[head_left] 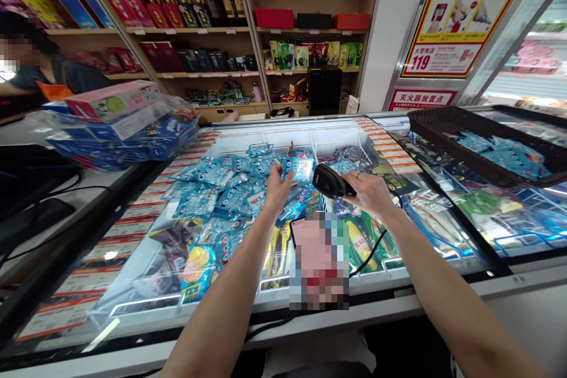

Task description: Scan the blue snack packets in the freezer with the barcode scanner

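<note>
Blue packet (pixel 303 169) at the centre of the frame is pinched between the thumb and fingers of the left hand (pixel 278 190); the right hand (pixel 370 192) grips a black handheld barcode scanner (pixel 328 181), its head close beside the packet. Scanning seems to be the step in hand, calling for the pale label to face the scanner squarely. At right, a dark basket (pixel 425 119) contains similar packets (pixel 509 150); upper left, a clear plastic bag (pixel 181 121) contains boxes (pixel 115 100); wrapped goods (pixel 359 239) fill the chest freezer (pixel 372 317).
</note>
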`<state>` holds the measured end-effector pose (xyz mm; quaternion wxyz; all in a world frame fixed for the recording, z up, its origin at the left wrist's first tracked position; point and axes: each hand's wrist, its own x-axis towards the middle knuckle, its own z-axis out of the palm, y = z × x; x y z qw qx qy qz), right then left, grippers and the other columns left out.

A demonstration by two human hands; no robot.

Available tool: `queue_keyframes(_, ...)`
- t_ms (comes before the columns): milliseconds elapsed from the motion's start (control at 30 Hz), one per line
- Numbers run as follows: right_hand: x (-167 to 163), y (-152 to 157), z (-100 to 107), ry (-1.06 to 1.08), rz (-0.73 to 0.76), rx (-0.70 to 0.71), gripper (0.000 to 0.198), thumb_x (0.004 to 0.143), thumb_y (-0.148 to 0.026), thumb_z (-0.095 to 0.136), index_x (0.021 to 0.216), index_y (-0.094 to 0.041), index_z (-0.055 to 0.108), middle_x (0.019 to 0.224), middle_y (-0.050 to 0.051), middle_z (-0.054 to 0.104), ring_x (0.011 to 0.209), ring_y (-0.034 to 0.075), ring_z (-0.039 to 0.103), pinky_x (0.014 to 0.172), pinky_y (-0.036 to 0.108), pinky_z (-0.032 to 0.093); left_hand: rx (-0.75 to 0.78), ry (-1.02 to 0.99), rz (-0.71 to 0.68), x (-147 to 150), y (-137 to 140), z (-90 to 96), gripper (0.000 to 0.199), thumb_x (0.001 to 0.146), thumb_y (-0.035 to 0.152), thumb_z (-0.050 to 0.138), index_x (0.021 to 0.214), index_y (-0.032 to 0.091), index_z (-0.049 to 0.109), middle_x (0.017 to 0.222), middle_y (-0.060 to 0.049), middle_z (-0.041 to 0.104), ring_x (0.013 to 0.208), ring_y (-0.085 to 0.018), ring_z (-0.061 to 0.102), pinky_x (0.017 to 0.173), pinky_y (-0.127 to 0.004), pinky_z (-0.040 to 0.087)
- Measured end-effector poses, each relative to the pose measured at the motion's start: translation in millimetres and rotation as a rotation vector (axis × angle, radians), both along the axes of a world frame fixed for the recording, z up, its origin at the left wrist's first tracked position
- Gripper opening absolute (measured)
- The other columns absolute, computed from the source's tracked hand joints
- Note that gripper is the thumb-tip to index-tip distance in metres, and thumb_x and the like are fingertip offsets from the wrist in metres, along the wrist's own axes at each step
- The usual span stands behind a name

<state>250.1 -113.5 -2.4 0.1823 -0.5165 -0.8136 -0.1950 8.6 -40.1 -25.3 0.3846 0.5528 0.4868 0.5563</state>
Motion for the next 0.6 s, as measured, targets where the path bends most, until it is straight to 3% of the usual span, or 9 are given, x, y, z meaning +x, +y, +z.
queue_keyframes(233,0,1,-1,0.023,-0.001,0.004,0.033,0.083,-0.037,0.052,0.110,-0.020,0.057,0.094,0.005,0.063,0.079,0.018,0.057,0.064,0.026,0.031,0.028,0.033,0.012,-2,4,-6.2,0.038,0.075,0.035,0.059,0.108,0.020,0.047,0.101,-0.005,0.054,0.092,-0.017,0.055,0.074,-0.036,0.055)
queue_keyframes(400,3,3,-4,0.046,-0.084,0.004,0.031,0.084,-0.036,0.050,0.110,-0.021,0.057,0.097,0.005,0.063,0.079,0.018,0.058,0.062,0.026,0.030,0.079,-0.037,0.006,-2,7,-5.9,0.047,0.076,0.032,0.058,0.117,0.022,0.038,0.107,-0.007,0.052,0.093,-0.017,0.056,0.071,-0.033,0.056)
queue_keyframes(600,6,4,-2,0.072,-0.173,-0.007,0.029,0.083,-0.036,0.050,0.108,-0.023,0.058,0.094,0.004,0.063,0.081,0.018,0.058,0.060,0.026,0.028,0.198,0.119,0.186,-17,7,7.1,0.062,0.076,0.029,0.056,0.132,0.024,0.029,0.117,-0.010,0.047,0.085,-0.016,0.058,0.072,-0.034,0.055)
